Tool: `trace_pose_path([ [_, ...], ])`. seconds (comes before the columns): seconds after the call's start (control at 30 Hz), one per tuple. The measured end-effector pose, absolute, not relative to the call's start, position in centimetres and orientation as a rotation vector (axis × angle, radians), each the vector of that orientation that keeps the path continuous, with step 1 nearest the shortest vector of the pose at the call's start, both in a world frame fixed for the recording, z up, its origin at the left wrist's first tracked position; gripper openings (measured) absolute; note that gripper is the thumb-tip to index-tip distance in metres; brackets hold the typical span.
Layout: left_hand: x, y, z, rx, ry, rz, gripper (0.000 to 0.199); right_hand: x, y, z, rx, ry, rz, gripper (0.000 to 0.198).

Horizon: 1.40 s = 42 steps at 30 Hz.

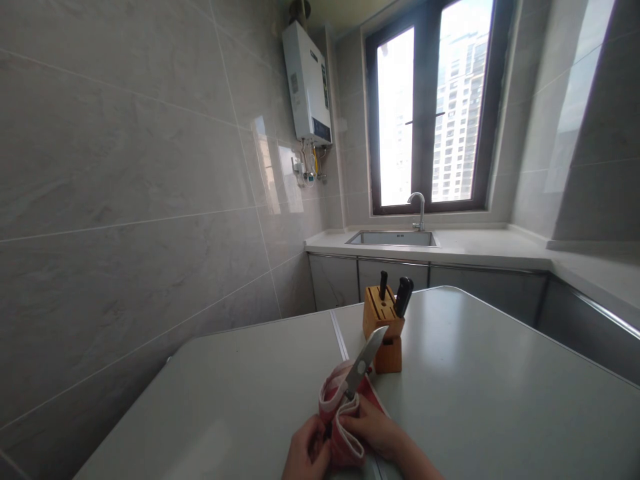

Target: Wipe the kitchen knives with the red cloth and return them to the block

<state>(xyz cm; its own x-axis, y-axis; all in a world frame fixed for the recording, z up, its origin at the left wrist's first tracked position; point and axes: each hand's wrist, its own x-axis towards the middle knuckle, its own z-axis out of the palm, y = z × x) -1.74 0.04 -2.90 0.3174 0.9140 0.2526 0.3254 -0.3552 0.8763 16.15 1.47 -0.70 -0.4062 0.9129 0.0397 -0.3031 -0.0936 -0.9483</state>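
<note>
A kitchen knife (367,360) is tilted up and away from me, its blade bare and pointing to the upper right. Around its lower part bunches a red and white cloth (334,393). My left hand (307,448) is closed at the lower end, where a dark bit of the handle shows by the fingers; most of the handle is hidden. From the right, my right hand (377,427) pinches the folded cloth against the knife. Just beyond the blade tip stands a wooden knife block (383,317) with black-handled tools in its slots.
The pale table (240,393) has a metal seam down its middle. Behind it runs a white counter (480,241) with a sink (393,238) and a tap (421,210). A water heater (307,83) hangs on the tiled wall at the left, beside a window.
</note>
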Motion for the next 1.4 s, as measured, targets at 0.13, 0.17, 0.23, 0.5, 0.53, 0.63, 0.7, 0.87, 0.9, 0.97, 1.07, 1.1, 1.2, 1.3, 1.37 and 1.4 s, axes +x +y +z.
trace_pose_path([
  [0.13,-1.7,-0.1,-2.5,1.868,1.114,1.001,0.019,16.1,1.5,-1.0,-0.774,-1.222,1.664,0.039],
  [0.17,-1.7,-0.1,-2.4,1.862,1.111,1.001,0.02,16.2,1.5,-1.0,-0.781,-1.225,1.659,0.039],
  [0.23,-1.7,-0.1,-2.3,1.842,1.106,1.005,0.021,16.2,1.5,-1.1,-0.79,-1.24,1.649,0.039],
  [0.5,-1.7,-0.1,-2.5,1.818,1.091,1.028,0.024,16.3,1.2,-0.2,-0.849,-1.213,1.652,0.038],
  [0.53,-1.7,-0.1,-2.5,1.82,1.093,1.028,0.025,16.2,1.1,0.0,-0.848,-1.202,1.657,0.038],
  [0.63,-1.6,-0.2,-2.2,1.829,1.098,1.021,0.027,16.2,1.0,0.2,-0.843,-1.184,1.669,0.038],
  [0.7,-1.5,-0.2,-2.0,1.838,1.098,1.013,0.027,16.2,1.0,0.2,-0.846,-1.182,1.667,0.038],
  [0.87,-1.4,-0.3,-1.6,1.843,1.111,1.019,0.026,16.2,1.1,0.2,-0.812,-1.198,1.679,0.039],
  [0.9,-1.4,-0.3,-1.6,1.842,1.114,1.016,0.026,16.2,1.0,0.2,-0.805,-1.2,1.684,0.039],
  [0.97,-1.4,-0.4,-1.5,1.844,1.12,1.007,0.027,16.2,1.0,0.3,-0.807,-1.197,1.686,0.039],
  [1.07,-1.4,-0.5,-1.5,1.832,1.116,0.99,0.029,16.2,0.9,0.3,-0.833,-1.193,1.675,0.04],
  [1.1,-1.4,-0.5,-1.4,1.821,1.112,0.988,0.029,16.1,0.9,0.3,-0.843,-1.193,1.67,0.041],
  [1.2,-1.3,-0.6,-1.2,1.785,1.107,0.995,0.032,16.2,0.9,0.3,-0.854,-1.191,1.67,0.041],
  [1.3,-1.2,-0.6,-0.9,1.765,1.123,0.995,0.033,16.2,1.0,0.3,-0.831,-1.198,1.676,0.042],
  [1.37,-1.1,-0.6,-0.8,1.769,1.135,0.988,0.033,16.2,1.0,0.3,-0.812,-1.204,1.676,0.042],
  [1.4,-1.1,-0.6,-0.8,1.773,1.137,0.988,0.032,16.2,1.0,0.3,-0.804,-1.204,1.675,0.043],
])
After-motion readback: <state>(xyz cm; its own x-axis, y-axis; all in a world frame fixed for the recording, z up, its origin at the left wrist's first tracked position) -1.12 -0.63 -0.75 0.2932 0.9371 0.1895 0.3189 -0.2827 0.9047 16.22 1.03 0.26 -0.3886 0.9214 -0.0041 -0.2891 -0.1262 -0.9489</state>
